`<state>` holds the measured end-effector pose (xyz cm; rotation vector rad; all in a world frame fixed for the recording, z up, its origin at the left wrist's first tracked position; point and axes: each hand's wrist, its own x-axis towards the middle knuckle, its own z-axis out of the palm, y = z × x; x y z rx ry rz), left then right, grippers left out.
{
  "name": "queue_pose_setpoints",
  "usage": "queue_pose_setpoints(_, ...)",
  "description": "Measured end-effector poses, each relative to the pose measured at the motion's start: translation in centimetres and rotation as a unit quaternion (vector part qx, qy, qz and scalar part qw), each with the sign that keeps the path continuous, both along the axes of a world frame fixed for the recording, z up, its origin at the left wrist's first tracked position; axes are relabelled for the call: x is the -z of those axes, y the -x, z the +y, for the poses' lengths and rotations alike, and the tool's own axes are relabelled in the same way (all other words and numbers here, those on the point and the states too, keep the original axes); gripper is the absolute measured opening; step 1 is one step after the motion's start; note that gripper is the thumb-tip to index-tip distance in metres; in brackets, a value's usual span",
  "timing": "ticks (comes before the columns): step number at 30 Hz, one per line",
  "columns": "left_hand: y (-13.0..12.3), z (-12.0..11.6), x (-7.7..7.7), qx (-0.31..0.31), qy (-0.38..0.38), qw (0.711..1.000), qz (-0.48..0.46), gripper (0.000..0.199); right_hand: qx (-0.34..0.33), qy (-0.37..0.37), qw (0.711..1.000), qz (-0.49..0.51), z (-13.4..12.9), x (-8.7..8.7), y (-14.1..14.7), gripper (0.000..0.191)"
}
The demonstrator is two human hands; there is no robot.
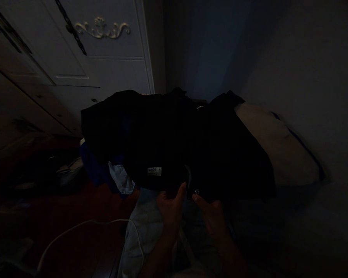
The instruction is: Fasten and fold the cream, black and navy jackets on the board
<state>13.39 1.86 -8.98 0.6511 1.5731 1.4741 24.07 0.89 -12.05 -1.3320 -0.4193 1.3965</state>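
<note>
Item: one black garment [159, 135], laid out before us; we judge it soft, fairly light and floppy, best gripped along its near edge. White label [154, 171] near that edge. Left hand [171, 206] and right hand [211, 211]: thumbs pinching the garment's near edge, the right beside a snap [197, 192]; we cannot tell how the hidden fingers lie. Left of the garment: blue cloth [93, 168]. Right: beige bundle [274, 143]. Behind: wardrobe [116, 73].

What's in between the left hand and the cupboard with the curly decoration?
In the head view, the dark garment lies between the left hand and the cupboard.
</note>
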Motion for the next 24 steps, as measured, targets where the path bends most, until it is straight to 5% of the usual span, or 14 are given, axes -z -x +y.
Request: queue_pose_setpoints(24, 1.0, -1.1, -0.3, 0.047, 0.052, 0.997, 0.016, 0.043, 0.042, 0.002, 0.996, 0.080, 0.0, -1.1, 1.2, 0.052)
